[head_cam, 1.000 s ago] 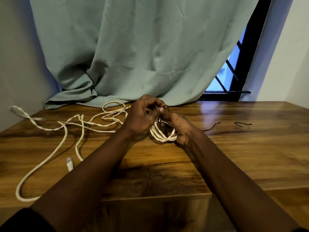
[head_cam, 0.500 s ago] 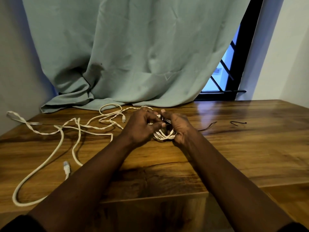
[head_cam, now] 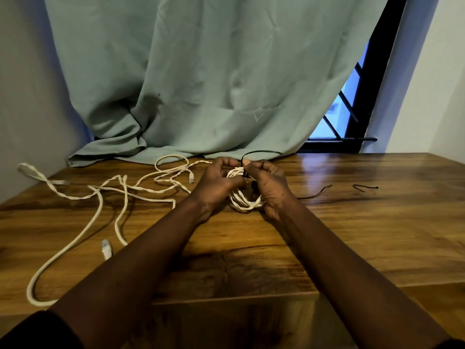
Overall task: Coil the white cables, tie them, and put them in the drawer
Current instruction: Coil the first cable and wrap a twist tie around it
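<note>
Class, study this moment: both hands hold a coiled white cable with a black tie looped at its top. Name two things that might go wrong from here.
1. The black tie arches loosely above the coil; if the right hand slips before it is cinched, the loops may spring apart.
2. The loose cables lie tangled beside the left hand on the table; a strand could snag and get dragged along.

Head view, close, facing down over table (head_cam: 352, 235)
</note>
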